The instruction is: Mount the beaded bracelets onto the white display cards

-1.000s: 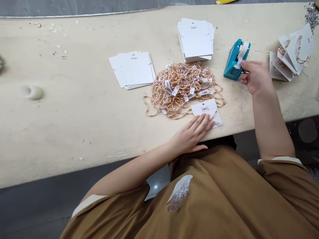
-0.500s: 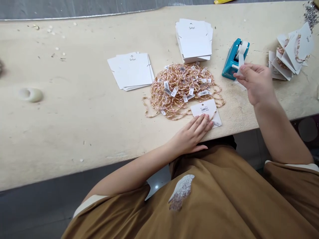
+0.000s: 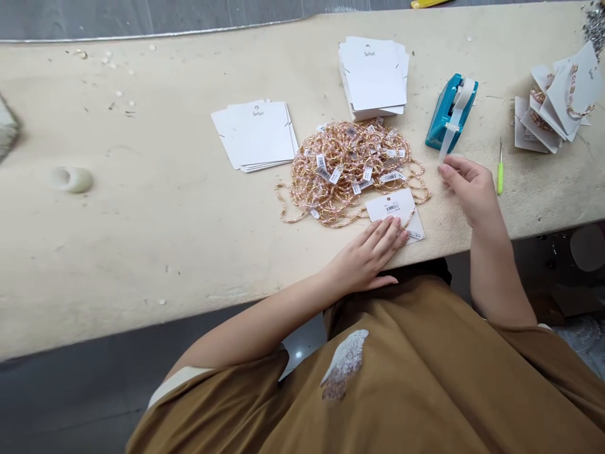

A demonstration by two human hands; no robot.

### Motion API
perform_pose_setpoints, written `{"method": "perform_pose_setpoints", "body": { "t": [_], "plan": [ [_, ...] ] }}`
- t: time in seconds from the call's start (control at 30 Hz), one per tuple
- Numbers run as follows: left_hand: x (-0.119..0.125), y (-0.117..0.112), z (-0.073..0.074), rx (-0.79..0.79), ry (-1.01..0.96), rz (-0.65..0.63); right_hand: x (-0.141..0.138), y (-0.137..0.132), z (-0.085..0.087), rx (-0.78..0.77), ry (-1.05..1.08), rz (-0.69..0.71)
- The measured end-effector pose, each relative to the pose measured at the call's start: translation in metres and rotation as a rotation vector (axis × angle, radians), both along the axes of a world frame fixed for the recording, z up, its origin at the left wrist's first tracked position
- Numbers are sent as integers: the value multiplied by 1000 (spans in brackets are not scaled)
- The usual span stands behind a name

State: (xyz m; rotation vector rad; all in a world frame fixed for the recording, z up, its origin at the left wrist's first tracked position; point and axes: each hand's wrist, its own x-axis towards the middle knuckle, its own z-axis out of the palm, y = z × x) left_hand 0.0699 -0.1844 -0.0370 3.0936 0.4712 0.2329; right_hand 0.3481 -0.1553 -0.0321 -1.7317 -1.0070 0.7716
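My left hand point(image 3: 371, 252) lies flat with fingers stretched out, pressing on a white card point(image 3: 380, 205) that has a barcode label and a beaded strand across its right side. Beside the card spreads a tangled heap of pink and gold beaded strands point(image 3: 340, 157) with small barcode tags. At the right, my right hand point(image 3: 472, 186) pinches the loose end of a strip of clear tape point(image 3: 445, 149). The strip runs out over the cutter of a blue tape dispenser point(image 3: 439, 120) that stands just beyond the fingers.
Two stacks of blank white cards, a lower one point(image 3: 259, 135) and a taller one point(image 3: 375, 75), stand behind the heap. Carded beaded strands point(image 3: 558, 107) are piled at the right, near a green-handled hook tool point(image 3: 500, 176). A tape roll point(image 3: 72, 180) lies at the left.
My right hand has drawn the tape end toward me, down and left past the dispenser's cutter. The green-handled tool now shows beside it. My left hand stays on the card.
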Motion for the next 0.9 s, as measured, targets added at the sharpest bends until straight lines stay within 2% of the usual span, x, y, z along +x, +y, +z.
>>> {"method": "perform_pose_setpoints", "body": {
  "t": [0.1, 0.2, 0.3, 0.37, 0.53, 0.77, 0.9],
  "plan": [
    [-1, 3, -1, -6, -13, -35, 10, -15, 17, -112, 53, 106],
    [-1, 4, -3, -6, -19, -30, 13, -13, 23, -66, -15, 29],
    [-1, 3, -6, 31, -47, -26, 8, 6, 18, 52, -47, -138],
    [0, 3, -6, 63, -67, -20, 2, 19, 11, 89, -45, -197],
    [0, 4, -1, 75, -50, -21, -15, 34, 1, 125, 152, -235],
    [0, 4, -1, 56, -61, -20, -25, 41, 9, 76, 298, -321],
    [1, 4, -1, 76, -76, -20, -28, 39, 12, 98, 352, -300]
  ]
}}
